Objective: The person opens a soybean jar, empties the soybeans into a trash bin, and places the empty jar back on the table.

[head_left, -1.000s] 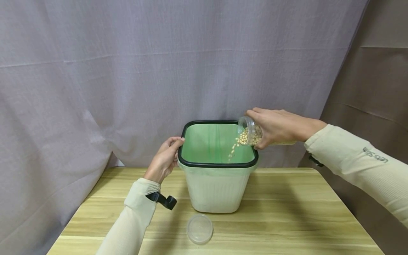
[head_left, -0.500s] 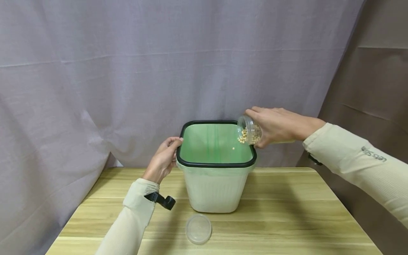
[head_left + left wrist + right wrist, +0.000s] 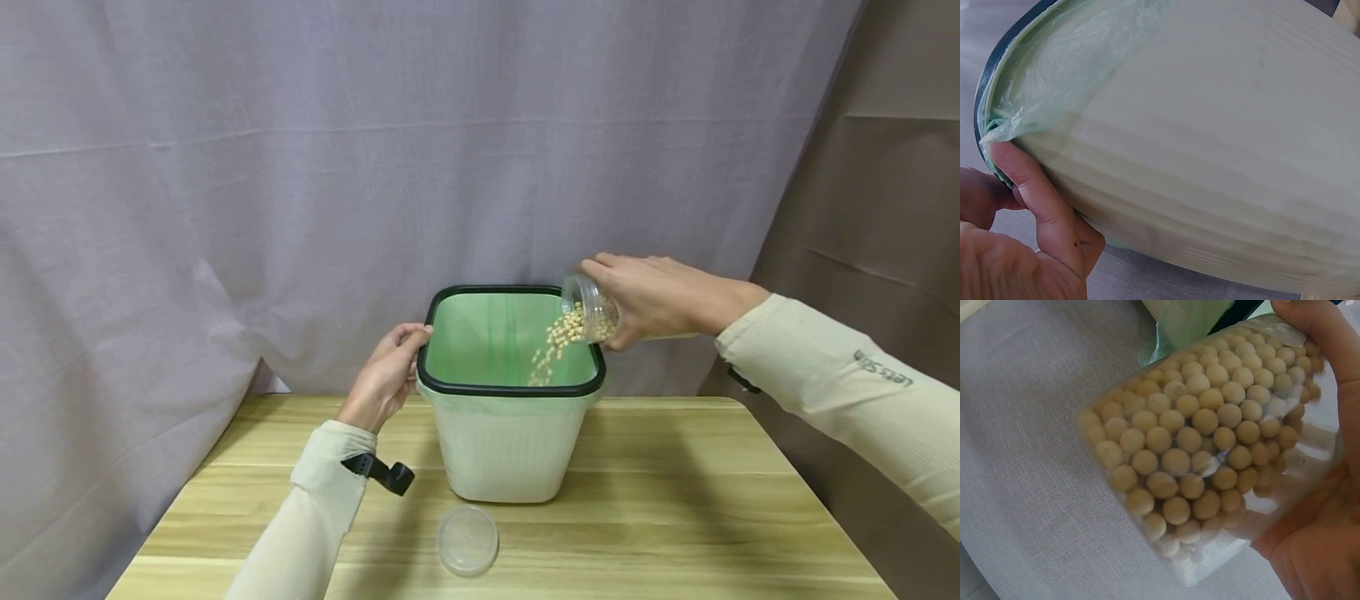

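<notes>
Clear jar (image 3: 590,310), gripped by right-hand fingers (image 3: 609,275), is tipped mouth-left over the bin (image 3: 510,433), whose rim is held by the left hand (image 3: 384,375).

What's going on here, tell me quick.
A person is pouring beans from a clear jar into a bin lined with a green bag. The right hand grips the tilted jar over the bin's right rim; the left hand holds the left rim. The jar's lid lies on the table in front of the bin.
</notes>
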